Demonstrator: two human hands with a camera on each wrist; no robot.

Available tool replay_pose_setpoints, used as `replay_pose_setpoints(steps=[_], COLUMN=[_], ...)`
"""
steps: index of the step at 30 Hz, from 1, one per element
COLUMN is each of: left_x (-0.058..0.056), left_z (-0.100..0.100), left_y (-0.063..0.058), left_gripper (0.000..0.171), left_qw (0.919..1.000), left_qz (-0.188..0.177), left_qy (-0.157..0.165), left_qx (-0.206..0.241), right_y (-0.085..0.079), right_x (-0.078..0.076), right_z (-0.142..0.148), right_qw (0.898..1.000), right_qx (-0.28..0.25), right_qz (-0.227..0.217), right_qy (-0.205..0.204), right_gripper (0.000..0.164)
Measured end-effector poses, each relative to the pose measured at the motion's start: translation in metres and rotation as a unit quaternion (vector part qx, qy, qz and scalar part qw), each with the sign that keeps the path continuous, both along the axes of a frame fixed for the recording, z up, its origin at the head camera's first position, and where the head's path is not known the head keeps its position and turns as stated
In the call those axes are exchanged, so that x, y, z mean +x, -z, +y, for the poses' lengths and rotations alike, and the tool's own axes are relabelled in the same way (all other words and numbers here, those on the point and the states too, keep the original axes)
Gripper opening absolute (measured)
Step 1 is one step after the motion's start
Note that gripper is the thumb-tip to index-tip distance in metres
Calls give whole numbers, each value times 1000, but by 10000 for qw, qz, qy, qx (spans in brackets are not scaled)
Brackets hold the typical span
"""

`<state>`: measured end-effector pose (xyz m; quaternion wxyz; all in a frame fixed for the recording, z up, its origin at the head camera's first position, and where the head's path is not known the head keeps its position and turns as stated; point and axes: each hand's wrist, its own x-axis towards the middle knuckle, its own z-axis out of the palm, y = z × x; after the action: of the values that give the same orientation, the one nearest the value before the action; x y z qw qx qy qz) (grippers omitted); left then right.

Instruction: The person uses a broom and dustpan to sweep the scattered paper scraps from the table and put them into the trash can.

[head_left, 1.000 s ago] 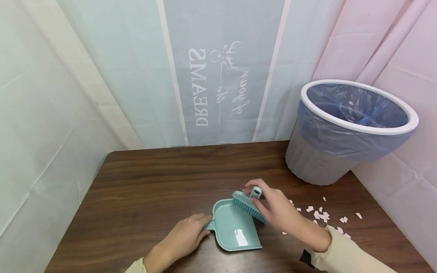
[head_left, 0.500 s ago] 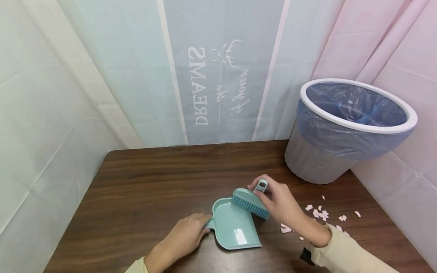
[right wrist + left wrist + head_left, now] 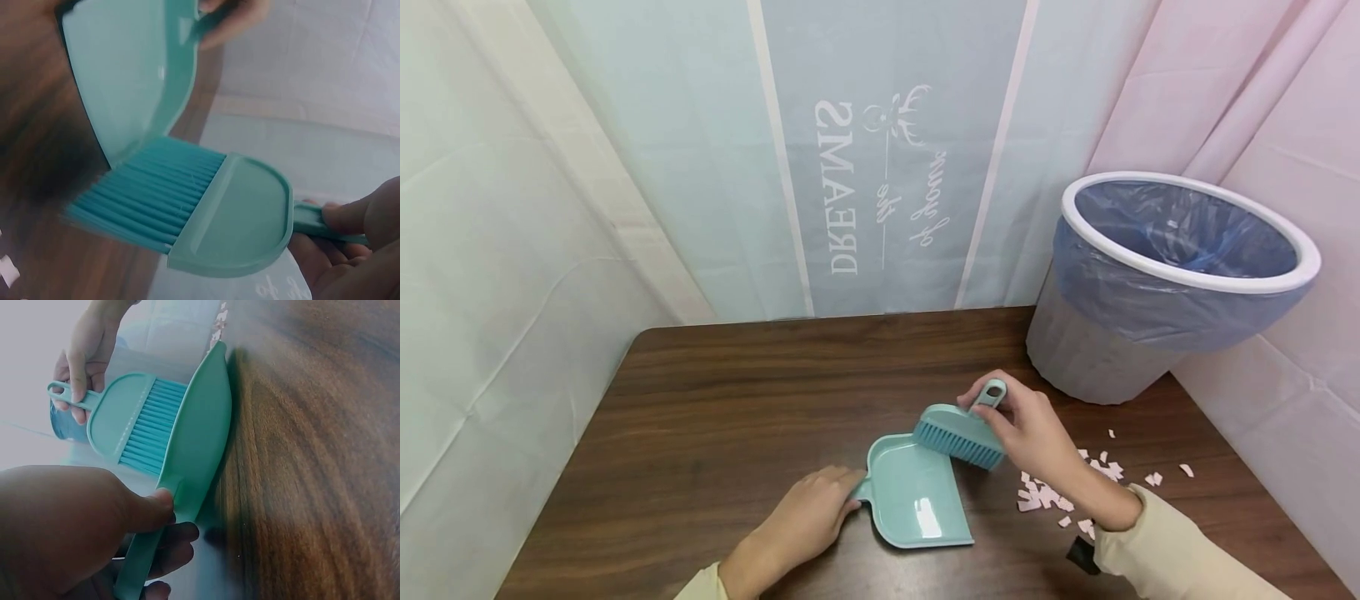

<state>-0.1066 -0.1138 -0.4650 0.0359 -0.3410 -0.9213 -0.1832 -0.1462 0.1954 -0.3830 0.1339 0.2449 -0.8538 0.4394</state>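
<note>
My left hand [image 3: 808, 517] grips the handle of a teal dustpan [image 3: 913, 496], which lies on the wooden table with its wide lip facing right. In the left wrist view, the thumb presses on top of the dustpan's handle [image 3: 140, 562] and the fingers curl beneath. My right hand [image 3: 1026, 425] pinches the handle of a small teal hand brush [image 3: 962, 429]. The brush is tilted, and its blue-green bristles [image 3: 150, 190] overlap the dustpan's far corner. White paper scraps [image 3: 1041, 496] lie on the table to the right, partly hidden by my right forearm.
A grey trash bin [image 3: 1090, 358] with a white rim and blue plastic liner stands at the table's back right. More paper scraps [image 3: 1153, 479] are scattered toward the right edge. Fabric-covered walls [image 3: 887, 208] enclose the back and sides. A black strap [image 3: 1082, 554] shows by the right sleeve.
My right hand has moved right and slightly away with the brush, whose bristle side turns more toward the head camera. More paper scraps show beside the forearm. The left hand and dustpan stay put.
</note>
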Motion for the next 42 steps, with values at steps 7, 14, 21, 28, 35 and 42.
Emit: replay_pose_setpoints(steps=[7, 14, 21, 28, 35, 42], left_x=[1, 1, 1, -1, -2, -1], left_z=[1, 3, 4, 3, 3, 4], left_y=[0, 2, 2, -3, -3, -3], left_gripper=[31, 31, 30, 31, 30, 29], left_qw=[9999, 9992, 9989, 9990, 9993, 9995], left_qz=[-78, -176, -132, -101, -38, 40], left_qy=[-129, -291, -286, -217, -169, -134], left_qx=[5, -202, -349, -386, -334, -269], right_y=[-15, -28, -36, -36, -35, -31], right_x=[-6, -8, -5, 0, 6, 13], right_z=[21, 49, 72, 84, 93, 99], right_qw=[9998, 9974, 9914, 9786, 9861, 9956], right_qx=[199, 661, 633, 560, 589, 914], right_qz=[36, -300, -752, -870, -690, -186], right_qy=[-82, 9, -861, -1781, -1391, 29], right_gripper=[27, 23, 22, 28, 29, 29])
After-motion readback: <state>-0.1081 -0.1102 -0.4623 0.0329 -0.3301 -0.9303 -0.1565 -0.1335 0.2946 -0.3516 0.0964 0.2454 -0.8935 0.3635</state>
